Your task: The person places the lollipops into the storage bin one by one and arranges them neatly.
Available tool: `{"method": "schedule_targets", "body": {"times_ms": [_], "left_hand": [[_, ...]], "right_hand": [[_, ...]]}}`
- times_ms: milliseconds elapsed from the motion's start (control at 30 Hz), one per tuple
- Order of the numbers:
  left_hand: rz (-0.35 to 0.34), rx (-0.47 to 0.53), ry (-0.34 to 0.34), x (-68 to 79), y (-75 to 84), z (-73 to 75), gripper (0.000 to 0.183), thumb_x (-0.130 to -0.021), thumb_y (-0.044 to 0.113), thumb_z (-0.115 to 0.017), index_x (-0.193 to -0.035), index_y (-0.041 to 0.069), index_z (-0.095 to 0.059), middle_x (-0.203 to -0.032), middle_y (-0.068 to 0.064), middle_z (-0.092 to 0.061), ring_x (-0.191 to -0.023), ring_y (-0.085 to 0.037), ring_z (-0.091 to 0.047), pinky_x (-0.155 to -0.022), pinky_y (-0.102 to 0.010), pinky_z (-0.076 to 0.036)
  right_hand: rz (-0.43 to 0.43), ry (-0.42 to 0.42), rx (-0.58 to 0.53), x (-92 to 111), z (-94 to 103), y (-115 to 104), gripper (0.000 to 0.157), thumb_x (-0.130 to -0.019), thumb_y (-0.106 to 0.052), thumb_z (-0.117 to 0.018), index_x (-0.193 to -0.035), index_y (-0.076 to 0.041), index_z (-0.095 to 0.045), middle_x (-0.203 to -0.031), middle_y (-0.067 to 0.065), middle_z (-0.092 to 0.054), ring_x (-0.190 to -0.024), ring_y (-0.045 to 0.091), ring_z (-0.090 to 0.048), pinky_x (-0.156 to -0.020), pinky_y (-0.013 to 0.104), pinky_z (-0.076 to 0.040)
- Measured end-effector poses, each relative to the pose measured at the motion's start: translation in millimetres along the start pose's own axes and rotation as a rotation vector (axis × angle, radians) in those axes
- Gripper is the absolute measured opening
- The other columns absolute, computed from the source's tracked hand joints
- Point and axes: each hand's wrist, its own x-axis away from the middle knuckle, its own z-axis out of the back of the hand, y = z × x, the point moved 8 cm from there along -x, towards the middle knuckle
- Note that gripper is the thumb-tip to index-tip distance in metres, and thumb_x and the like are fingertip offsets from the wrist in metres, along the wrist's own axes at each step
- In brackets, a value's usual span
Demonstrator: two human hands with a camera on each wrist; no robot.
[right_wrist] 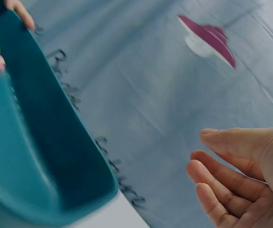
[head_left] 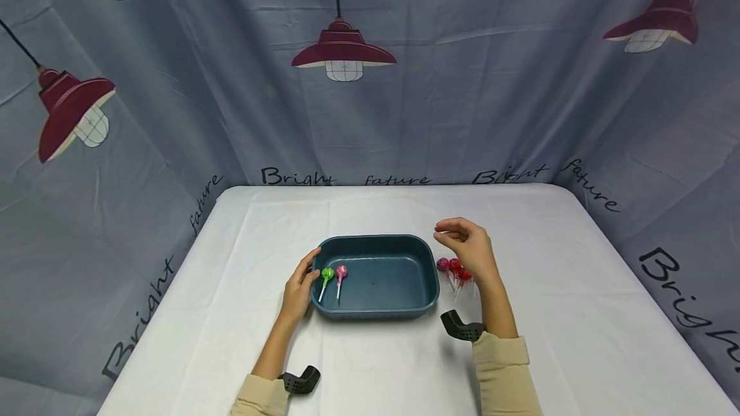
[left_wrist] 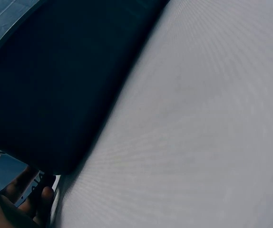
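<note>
A dark teal rectangular plastic tub (head_left: 381, 305) sits on the white table. At its left end, my left hand (head_left: 297, 291) holds the wall, with thumb and fingers at the rim; part of that hand also shows in the left wrist view. Inside the tub, near the left end, lie a green lollipop (head_left: 327, 273) and a pink lollipop (head_left: 342, 271), side by side. My right hand (head_left: 471, 249) hovers beyond the tub's right end, fingers loosely bent and nothing between them. Beneath it, several red and purple lollipops (head_left: 443, 264) lie in a bunch, partly hidden by the hand and wrist.
White cloth covers the table (head_left: 578, 313). Behind and along the sides hangs a grey-blue curtain (head_left: 370, 127) printed with lamps and lettering. A black wrist camera (head_left: 461, 326) is strapped to the right wrist, and another one (head_left: 300, 380) to the left.
</note>
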Motion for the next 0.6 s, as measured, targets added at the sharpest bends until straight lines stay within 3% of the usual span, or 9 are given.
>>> {"method": "schedule_targets", "body": {"times_ms": [167,233,300,333,433,600], "left_hand": [[0.001,0.001,0.002,-0.3,0.0,0.4,0.042,-0.093,0.011,-0.05,-0.131,0.028,-0.052,-0.136,0.005,-0.047,-0.126,-0.021,-0.039,-0.102,-0.04,-0.031],[0.004,0.0,0.001,0.1,-0.1,0.2,0.042,-0.093,0.011,-0.05,-0.132,0.029,-0.052,-0.136,0.005,-0.047,-0.126,-0.021,-0.039,-0.102,-0.04,-0.031],[0.005,-0.002,0.001,0.3,-0.1,0.2,0.042,-0.093,0.012,-0.05,-0.132,0.029,-0.051,-0.136,0.005,-0.046,-0.126,-0.021,-0.038,-0.102,-0.041,-0.031],[0.002,-0.003,-0.001,0.3,0.1,0.2,0.042,-0.094,0.012,-0.049,-0.132,0.028,-0.051,-0.136,0.005,-0.046,-0.126,-0.022,-0.038,-0.102,-0.041,-0.031],[0.0,-0.006,-0.003,-0.1,-0.1,0.3,0.042,-0.094,0.012,-0.049,-0.133,0.028,-0.051,-0.136,0.005,-0.046,-0.126,-0.022,-0.039,-0.103,-0.041,-0.031],[-0.001,0.001,-0.006,-0.7,-0.5,0.5,0.042,-0.094,0.011,-0.049,-0.132,0.028,-0.051,-0.136,0.005,-0.046,-0.126,-0.021,-0.038,-0.102,-0.042,-0.031]], "right_hand": [[-0.023,0.119,0.058,-26,27.7,115,0.037,-0.079,-0.043,-0.068,-0.109,-0.021,-0.066,-0.102,0.0,-0.067,-0.087,0.014,-0.063,-0.075,0.025,-0.049],[-0.054,0.163,0.1,-30,38.3,145,0.037,-0.078,-0.046,-0.068,-0.109,-0.025,-0.066,-0.102,-0.003,-0.066,-0.087,0.012,-0.063,-0.074,0.024,-0.048],[-0.081,0.197,0.154,-28,47.8,160,0.038,-0.077,-0.049,-0.067,-0.108,-0.028,-0.065,-0.102,-0.006,-0.066,-0.087,0.009,-0.063,-0.073,0.023,-0.048],[-0.093,0.187,0.117,-26,51.7,160,0.035,-0.079,-0.044,-0.069,-0.109,-0.025,-0.066,-0.102,-0.005,-0.066,-0.087,0.011,-0.063,-0.074,0.025,-0.048],[-0.125,0.2,0.137,-19,61.6,165,0.036,-0.079,-0.042,-0.069,-0.109,-0.023,-0.066,-0.102,-0.004,-0.067,-0.086,0.011,-0.063,-0.07,0.023,-0.047],[-0.18,0.234,0.273,-9,71.5,170,0.039,-0.076,-0.049,-0.069,-0.108,-0.026,-0.066,-0.099,-0.008,-0.067,-0.083,0.006,-0.062,-0.065,0.023,-0.043]]}}
